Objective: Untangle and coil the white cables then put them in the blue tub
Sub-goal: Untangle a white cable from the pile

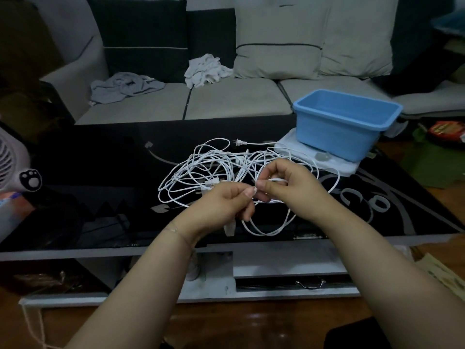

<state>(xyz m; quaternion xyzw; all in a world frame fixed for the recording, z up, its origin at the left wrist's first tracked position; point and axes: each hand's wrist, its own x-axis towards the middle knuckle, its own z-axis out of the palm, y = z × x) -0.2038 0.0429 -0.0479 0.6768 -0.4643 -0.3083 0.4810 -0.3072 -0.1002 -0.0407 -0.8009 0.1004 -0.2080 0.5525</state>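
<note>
Both hands on white cables [201, 170] (tangled)

A black glass worktop [100, 157] with pale leaf and swirl patterns fills the middle. At twelve o'clock a grey sofa [226, 99] carries dark cushions [141, 39], light cushions [281, 39] and two crumpled cloths [125, 85]. At nine o'clock stands a white fan [10, 162]. A flat white lid [334, 165] lies at two o'clock on the worktop.

white cables [201, 170] tangled on table, blue tub [344, 119] upright behind-right
</note>
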